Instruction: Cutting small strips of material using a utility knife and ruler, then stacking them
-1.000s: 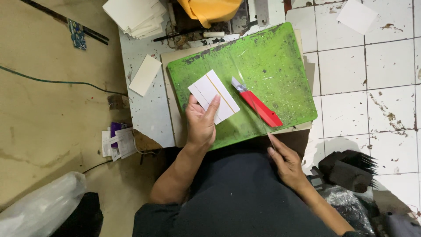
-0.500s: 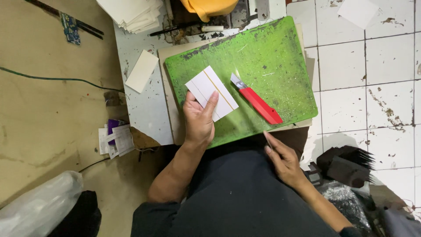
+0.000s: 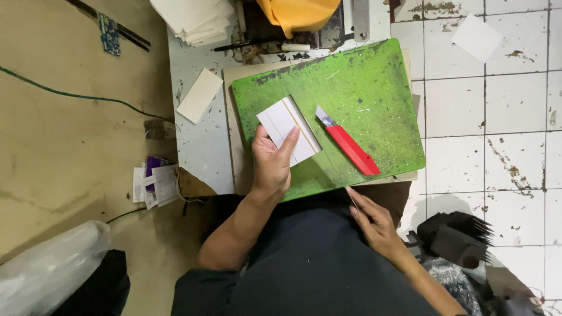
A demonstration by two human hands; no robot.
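The left hand [image 3: 270, 167] presses flat on the white card [image 3: 288, 130] on the green cutting mat [image 3: 363, 88]. The right hand [image 3: 374, 222] pinches a thin strip [image 3: 352, 198] in a narrow grip, near the red cutter [image 3: 349, 146].

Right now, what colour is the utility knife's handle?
Red, on the utility knife; clearest in the head view.

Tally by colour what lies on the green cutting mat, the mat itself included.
Green: 1, the cutting mat
White: 1, the card under the left hand
Red: 1, the utility knife
Total: 3
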